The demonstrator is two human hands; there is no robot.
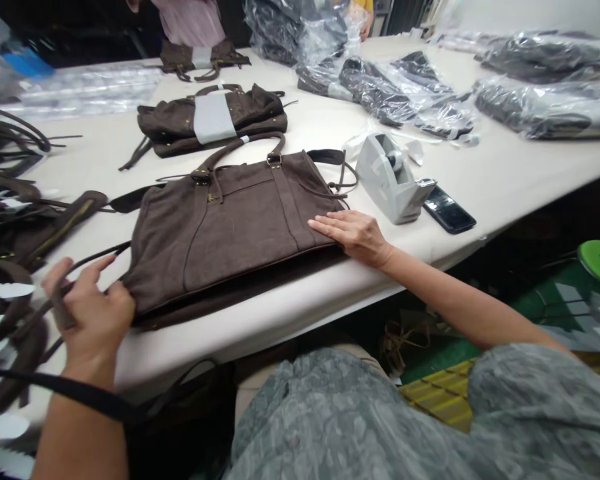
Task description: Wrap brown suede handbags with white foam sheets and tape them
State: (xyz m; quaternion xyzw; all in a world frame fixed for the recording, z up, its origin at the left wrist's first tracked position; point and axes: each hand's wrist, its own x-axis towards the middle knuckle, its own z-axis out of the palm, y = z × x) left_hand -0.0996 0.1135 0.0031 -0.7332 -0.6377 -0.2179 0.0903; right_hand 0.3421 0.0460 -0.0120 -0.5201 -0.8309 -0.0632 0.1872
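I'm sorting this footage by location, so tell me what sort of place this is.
Probably a bag workshop or packing room: several similar dark brown, leather-like handbags lie near dark bundles wrapped in clear plastic and a grey plastic tape dispenser.

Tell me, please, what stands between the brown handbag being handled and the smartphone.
The head view shows a grey tape dispenser standing between the brown handbag and the smartphone.

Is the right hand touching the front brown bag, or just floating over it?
Touching. The head view shows the right hand with its fingers resting on the brown bag.
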